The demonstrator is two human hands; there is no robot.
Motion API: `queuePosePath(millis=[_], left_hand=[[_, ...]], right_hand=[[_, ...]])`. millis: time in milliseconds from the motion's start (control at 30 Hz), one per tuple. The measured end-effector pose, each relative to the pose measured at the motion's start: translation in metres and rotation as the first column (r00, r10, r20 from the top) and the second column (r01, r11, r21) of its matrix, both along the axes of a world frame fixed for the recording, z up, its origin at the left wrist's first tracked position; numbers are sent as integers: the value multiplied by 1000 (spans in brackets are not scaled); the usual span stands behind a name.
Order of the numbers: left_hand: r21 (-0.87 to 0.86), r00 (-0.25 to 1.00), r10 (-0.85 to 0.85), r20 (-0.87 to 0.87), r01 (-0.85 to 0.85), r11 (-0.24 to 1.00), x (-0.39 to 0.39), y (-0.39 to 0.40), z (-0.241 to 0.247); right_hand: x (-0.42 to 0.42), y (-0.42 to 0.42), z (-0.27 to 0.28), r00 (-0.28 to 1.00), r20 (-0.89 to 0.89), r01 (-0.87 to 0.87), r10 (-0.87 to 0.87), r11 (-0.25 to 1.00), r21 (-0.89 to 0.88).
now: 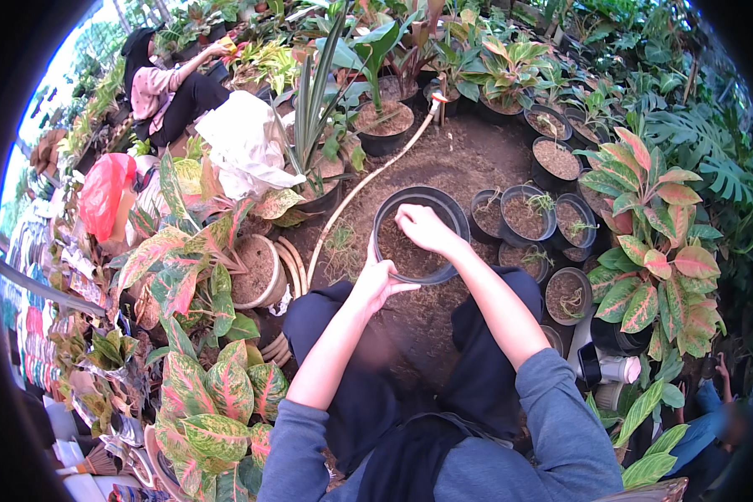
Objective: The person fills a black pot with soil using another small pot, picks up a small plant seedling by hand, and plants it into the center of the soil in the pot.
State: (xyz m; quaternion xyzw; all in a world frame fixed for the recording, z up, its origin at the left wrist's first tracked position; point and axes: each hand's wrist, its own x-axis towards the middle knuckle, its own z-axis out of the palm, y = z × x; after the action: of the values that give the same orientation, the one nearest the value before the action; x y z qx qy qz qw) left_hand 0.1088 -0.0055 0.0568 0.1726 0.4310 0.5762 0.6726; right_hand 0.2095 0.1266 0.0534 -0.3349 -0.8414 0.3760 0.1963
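A black plastic plant pot (458, 216) with brown soil inside is tilted in front of me, above the ground between my knees. My left hand (381, 279) grips its lower left rim and side, with the thumb and fingers spread on the wall. My right hand (421, 227) reaches into the pot, its fingers curled down over the soil; the fingertips are partly hidden, and whether they hold anything I cannot tell. Close by on the right, a smaller black pot (527, 213) holds soil and a thin green seedling.
A cream hose (357, 192) curves along the ground at left, ending by an orange-topped tap fitting (439, 98). Several small pots stand at right, below a pink-green aglaonema (656, 251). A white pot (260, 273) stands left. Another person (163, 94) sits at upper left.
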Motion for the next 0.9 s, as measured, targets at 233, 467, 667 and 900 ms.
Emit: queuePosePath(millis=[233, 467, 667, 900], left_hand=[[-11, 999, 21, 25, -21, 1000, 1, 1, -4], [-40, 998, 49, 46, -47, 998, -3, -7, -3], [-41, 990, 104, 100, -100, 994, -6, -6, -4], [-86, 981, 135, 136, -124, 989, -14, -7, -13]], right_hand=[[-14, -6, -8, 998, -51, 43, -40, 998, 52], [-9, -18, -9, 951, 252, 133, -181, 971, 196], [-12, -15, -3, 956, 211, 163, -205, 967, 197], [-2, -4, 19, 972, -132, 211, -195, 970, 124]])
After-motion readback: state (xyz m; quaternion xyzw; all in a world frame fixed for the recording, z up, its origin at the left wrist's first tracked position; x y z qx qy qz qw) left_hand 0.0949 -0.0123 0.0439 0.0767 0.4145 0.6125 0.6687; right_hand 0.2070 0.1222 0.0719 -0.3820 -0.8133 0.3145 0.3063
